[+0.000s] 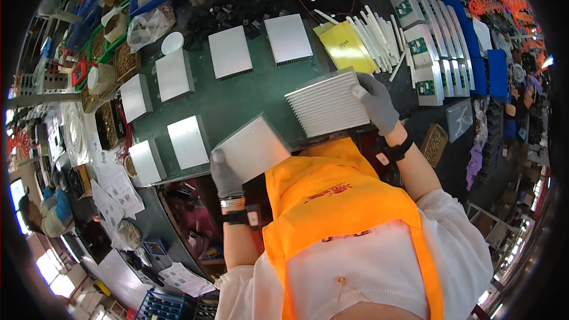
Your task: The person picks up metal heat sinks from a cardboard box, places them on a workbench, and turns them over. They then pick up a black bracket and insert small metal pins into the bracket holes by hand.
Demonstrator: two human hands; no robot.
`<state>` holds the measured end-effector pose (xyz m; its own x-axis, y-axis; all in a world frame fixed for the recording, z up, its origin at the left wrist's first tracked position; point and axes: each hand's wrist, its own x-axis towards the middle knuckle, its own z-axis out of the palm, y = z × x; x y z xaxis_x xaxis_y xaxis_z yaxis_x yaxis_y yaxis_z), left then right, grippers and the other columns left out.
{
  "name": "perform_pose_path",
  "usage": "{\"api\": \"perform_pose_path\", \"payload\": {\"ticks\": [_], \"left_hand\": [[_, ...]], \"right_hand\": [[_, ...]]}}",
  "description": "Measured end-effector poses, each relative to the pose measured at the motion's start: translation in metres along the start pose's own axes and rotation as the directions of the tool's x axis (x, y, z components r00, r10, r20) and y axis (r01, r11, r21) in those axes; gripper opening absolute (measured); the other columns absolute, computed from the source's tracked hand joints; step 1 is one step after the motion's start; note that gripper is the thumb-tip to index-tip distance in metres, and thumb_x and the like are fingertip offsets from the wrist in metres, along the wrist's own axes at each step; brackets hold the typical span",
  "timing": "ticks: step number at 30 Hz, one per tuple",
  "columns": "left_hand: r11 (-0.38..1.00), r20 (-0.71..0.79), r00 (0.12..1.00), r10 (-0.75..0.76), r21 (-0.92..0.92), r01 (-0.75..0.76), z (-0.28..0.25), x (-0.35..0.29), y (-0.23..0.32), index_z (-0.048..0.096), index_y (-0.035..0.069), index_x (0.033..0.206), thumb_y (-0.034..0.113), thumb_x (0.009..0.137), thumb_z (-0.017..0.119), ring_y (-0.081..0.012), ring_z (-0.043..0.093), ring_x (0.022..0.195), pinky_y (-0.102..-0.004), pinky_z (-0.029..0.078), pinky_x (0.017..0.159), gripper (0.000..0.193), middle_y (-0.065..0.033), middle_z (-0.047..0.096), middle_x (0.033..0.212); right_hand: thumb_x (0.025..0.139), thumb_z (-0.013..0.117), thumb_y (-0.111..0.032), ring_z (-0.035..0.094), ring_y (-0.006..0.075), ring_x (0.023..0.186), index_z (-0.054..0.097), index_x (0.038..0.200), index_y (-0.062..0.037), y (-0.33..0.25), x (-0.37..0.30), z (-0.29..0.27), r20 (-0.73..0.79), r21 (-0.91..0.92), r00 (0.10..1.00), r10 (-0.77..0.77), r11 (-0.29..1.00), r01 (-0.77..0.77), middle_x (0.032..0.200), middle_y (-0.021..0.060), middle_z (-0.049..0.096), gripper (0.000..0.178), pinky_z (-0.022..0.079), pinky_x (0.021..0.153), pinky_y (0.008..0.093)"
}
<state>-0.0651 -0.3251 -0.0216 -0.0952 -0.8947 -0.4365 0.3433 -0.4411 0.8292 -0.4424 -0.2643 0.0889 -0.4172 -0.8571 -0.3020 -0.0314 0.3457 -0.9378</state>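
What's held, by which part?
Left grip: rectangular silver metal heatsink, by its left edge. Right grip: finned silver metal heatsink, by its right edge.

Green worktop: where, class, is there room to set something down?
On the flat green worktop, the widest bare patch is between two far silver metal blocks, the ribbed silver block in the right hand, and the tilted silver block in the left hand. Far right is crowded: yellow sheets, slim white rods, rows of board-topped blocks.

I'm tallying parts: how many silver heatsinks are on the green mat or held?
8: left hand holding one heatsink, right hand another heatsink; two far-middle heatsinks, two far-left heatsinks, two near-left heatsinks. None seems hidden.
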Motion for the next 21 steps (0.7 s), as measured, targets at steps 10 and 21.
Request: {"api": "perform_pose_path", "payload": {"ticks": [10,21], "left_hand": [[0.48,0.394,0.86,-0.324,0.852,-0.21,0.033,0.085,0.04,0.062,-0.004,0.116,0.033,0.081,0.075,-0.0195,0.065,0.094,-0.0313,0.051,0.084,0.052,-0.0123,0.069,0.104],[-0.281,0.583,0.747,-0.319,0.694,-0.662,0.09,0.113,0.017,0.048,0.003,0.135,0.046,0.077,0.075,-0.0318,0.053,0.122,-0.0393,0.042,0.101,0.078,-0.0183,0.057,0.128]], "right_hand": [[0.074,0.075,-0.029,0.058,0.0299,0.107,0.051,0.121,-0.0088,0.062,0.011,0.06,0.49,-0.689,0.701,-0.518,0.262,0.675,0.114,0.0118,0.059,0.056,0.047,0.092,0.0414],[0.077,0.071,-0.028,0.05,0.0271,0.117,0.051,0.124,-0.0112,0.091,-0.026,0.08,0.454,-0.735,0.763,-0.46,0.291,0.612,0.125,0.0075,0.053,0.054,0.041,0.1,0.0409]]}}
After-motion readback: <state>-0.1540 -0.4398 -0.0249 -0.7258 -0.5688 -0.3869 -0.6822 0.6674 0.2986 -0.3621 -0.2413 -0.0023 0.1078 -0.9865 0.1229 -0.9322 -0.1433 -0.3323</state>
